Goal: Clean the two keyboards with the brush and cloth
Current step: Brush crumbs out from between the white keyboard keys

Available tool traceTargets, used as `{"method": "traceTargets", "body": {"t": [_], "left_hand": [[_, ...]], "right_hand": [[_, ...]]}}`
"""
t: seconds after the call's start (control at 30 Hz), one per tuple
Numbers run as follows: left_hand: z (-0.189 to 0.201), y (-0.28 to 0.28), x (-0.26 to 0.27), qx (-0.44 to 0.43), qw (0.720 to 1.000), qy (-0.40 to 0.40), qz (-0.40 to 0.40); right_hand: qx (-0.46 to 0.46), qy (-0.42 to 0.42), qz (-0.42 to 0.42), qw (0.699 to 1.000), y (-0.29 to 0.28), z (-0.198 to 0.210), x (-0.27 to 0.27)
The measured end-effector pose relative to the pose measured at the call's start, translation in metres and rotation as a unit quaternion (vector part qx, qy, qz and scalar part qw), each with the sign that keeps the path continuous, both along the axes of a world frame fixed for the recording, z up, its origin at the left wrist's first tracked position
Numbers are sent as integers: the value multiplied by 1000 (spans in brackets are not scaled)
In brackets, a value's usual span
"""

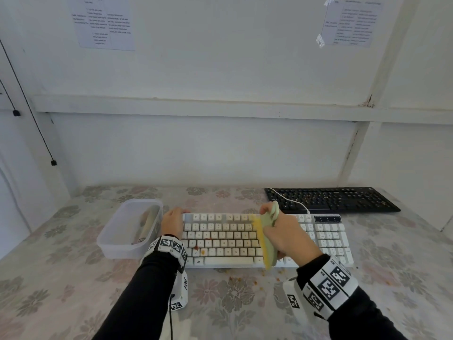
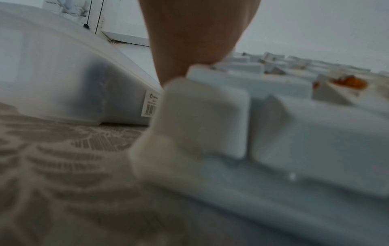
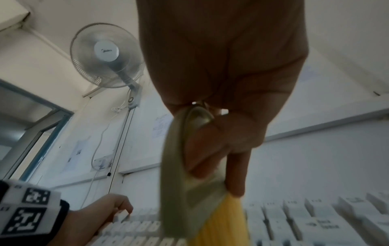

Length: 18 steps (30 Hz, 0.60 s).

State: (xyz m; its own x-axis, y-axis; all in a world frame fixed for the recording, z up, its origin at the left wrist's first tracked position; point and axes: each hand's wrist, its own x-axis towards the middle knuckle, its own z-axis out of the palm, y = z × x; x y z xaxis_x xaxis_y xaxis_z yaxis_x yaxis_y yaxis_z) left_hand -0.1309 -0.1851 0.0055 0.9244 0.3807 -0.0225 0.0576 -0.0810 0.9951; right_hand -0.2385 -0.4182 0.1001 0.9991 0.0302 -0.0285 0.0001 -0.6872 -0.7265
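- Starting at the left, a frosted plastic tub (image 1: pixel 115 231) sits on the flowery table (image 1: pixel 61 278), right beside the white keyboard (image 1: pixel 220 239), with something rolled up inside that I can't make out.
- Left hand (image 1: pixel 172 222) rests on the keyboard's far-left corner, fingers curled over the far edge, holding it down.
- Few orange crumbs (image 1: pixel 203 252) sit on the lower-left keys, more on the table by the near edge.
- Right hand (image 1: pixel 284 238) is wrapped round the pale green brush (image 1: pixel 268 231), yellow bristles down on the keys mid-keyboard.
- Black keyboard (image 1: pixel 331 200) lies far right, speckled with crumbs, untouched.
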Motion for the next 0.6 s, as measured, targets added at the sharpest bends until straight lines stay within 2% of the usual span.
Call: {"method": "traceTargets", "body": {"t": [0.17, 0.3, 0.43, 0.5, 0.6], "left_hand": [[-2, 1, 2, 39, 999, -2, -7], [-2, 1, 1, 79, 997, -6, -10], [0, -1, 0, 47, 999, -8, -2], [1, -1, 0, 41, 999, -11, 3], [1, -1, -1, 80, 997, -18, -1]], "right_hand": [[15, -119, -30, 992, -5, -9, 6], [-2, -25, -61, 998, -8, -16, 8], [-36, 50, -103, 993, -10, -8, 2], [-35, 63, -105, 992, -12, -3, 2], [-27, 48, -104, 993, -12, 4, 6]]}}
